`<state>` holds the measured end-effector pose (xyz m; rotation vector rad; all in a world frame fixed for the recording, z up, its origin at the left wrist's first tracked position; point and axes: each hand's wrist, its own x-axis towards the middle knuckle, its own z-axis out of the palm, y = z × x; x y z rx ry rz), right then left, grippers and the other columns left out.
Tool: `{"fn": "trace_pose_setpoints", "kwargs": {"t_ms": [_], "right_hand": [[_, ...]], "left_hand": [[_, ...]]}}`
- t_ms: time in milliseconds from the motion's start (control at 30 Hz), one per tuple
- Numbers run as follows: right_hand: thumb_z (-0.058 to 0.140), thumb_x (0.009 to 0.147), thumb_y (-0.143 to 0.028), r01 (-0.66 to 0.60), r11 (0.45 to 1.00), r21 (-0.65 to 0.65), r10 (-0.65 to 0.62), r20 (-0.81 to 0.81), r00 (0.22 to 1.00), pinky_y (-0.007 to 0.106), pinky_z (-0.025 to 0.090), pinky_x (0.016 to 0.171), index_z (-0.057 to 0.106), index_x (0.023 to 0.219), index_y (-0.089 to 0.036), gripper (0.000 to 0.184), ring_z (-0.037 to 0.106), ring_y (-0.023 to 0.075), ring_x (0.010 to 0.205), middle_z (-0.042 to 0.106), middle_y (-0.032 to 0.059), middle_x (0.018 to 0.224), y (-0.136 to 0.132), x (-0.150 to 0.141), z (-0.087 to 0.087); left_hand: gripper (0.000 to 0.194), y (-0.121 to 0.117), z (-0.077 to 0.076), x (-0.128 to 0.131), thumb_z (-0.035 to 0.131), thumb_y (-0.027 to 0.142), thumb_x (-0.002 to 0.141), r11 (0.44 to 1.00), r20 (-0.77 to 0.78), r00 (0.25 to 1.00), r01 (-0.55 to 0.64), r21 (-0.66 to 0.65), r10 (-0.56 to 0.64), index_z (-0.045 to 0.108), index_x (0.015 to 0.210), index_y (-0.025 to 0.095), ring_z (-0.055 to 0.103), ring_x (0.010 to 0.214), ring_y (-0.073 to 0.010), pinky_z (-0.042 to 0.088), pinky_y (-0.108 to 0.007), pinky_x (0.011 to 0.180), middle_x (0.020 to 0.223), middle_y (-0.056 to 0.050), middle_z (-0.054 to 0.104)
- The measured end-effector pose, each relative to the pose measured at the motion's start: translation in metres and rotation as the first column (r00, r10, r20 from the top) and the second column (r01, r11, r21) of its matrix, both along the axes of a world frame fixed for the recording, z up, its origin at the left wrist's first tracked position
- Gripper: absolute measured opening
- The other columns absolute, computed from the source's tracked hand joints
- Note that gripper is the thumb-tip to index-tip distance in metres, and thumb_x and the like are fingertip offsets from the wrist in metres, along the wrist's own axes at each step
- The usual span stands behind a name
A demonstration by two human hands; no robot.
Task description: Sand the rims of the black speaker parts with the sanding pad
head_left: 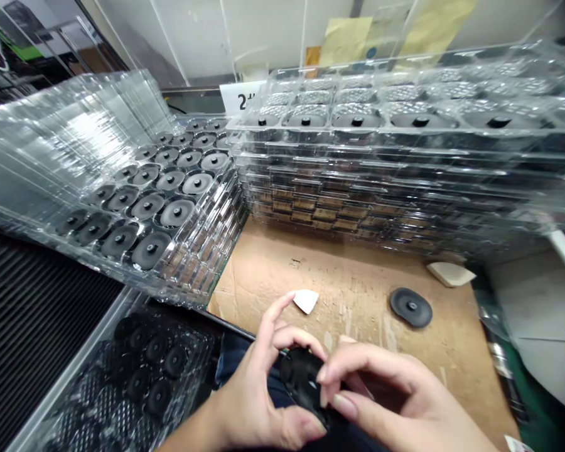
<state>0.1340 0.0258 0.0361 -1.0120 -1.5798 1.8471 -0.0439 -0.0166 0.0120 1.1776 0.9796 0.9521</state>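
Note:
My left hand (258,389) holds a glossy black oval disc-shaped part (302,375) by its edges, between thumb and fingers, low over my lap. The fingertips of my right hand (386,389) are pinched together at the part's right side. Whether they grip its edge or some small piece there cannot be seen. Just beyond my left index finger, a small white pointed piece (307,301) lies on the brown cardboard (263,263). Farther right rests a dark grey oval disc (411,307) with a central stub, and behind it a cream-coloured wedge (451,274).
A tall stack of clear plastic trays (367,169) stands along the back. At the left, an open clear tray (188,242) holds rows of similar grey discs. Below it sits another clear tray (188,402) with black discs, beside a ribbed black surface (32,314).

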Motion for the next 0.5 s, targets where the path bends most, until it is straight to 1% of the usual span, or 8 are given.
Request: {"fn": "trace_pose_setpoints", "kwargs": {"t_ms": [67,167,300,400,500], "right_hand": [[0.066,0.074,-0.043,-0.002,0.997,-0.079,-0.002,-0.054,0.999,0.025,0.045,0.059,0.069,0.079,-0.027,0.018,0.056,0.013,0.062,0.064,-0.0011,0.067,0.0,0.0,0.0],[0.072,0.069,-0.037,0.013,0.981,-0.193,-0.035,-0.108,0.994,0.023,0.044,0.058,0.07,0.075,-0.026,0.013,0.056,0.0119,0.059,0.065,-0.0017,0.064,0.0,0.0,0.0],[0.074,0.066,-0.033,0.022,0.948,-0.317,-0.085,-0.185,0.979,0.023,0.046,0.06,0.069,0.063,-0.022,0.012,0.058,0.0118,0.06,0.064,-0.0008,0.062,-0.003,0.0,-0.002],[0.076,0.065,-0.031,0.076,0.933,-0.352,-0.156,-0.202,0.967,0.02,0.046,0.061,0.068,0.06,-0.022,0.013,0.058,0.0095,0.059,0.064,-0.0018,0.061,-0.007,0.002,-0.008],[0.078,0.061,-0.032,0.176,0.918,-0.355,-0.231,-0.12,0.965,0.018,0.047,0.059,0.069,0.063,-0.022,0.014,0.06,0.0098,0.059,0.065,-0.002,0.061,-0.01,0.007,-0.014]], "left_hand": [[0.099,0.0,0.0,0.0,0.064,0.054,0.064,1.0,0.016,1.0,0.019,-0.011,-0.019,0.005,0.136,0.022,0.052,0.102,-0.0271,0.024,-0.043,0.098,0.102,-0.008,0.058],[0.105,0.0,0.0,0.0,0.068,0.054,0.06,0.997,0.044,0.998,0.037,-0.064,-0.034,0.004,0.137,0.022,0.053,0.102,-0.0272,0.024,-0.043,0.098,0.102,-0.008,0.058],[0.114,0.001,-0.002,0.001,0.073,0.051,0.055,0.988,0.091,0.993,0.082,-0.134,-0.07,0.001,0.138,0.02,0.054,0.1,-0.0254,0.027,-0.039,0.096,0.102,-0.008,0.059],[0.109,0.001,-0.004,0.002,0.075,0.043,0.057,0.991,0.061,0.996,0.068,-0.113,-0.061,0.005,0.137,0.023,0.054,0.099,-0.0228,0.029,-0.037,0.094,0.103,-0.006,0.06],[0.1,0.003,-0.005,0.003,0.075,0.037,0.059,0.998,0.035,0.998,0.048,-0.042,-0.047,0.012,0.136,0.028,0.052,0.104,-0.0224,0.025,-0.038,0.098,0.108,-0.005,0.06]]}}
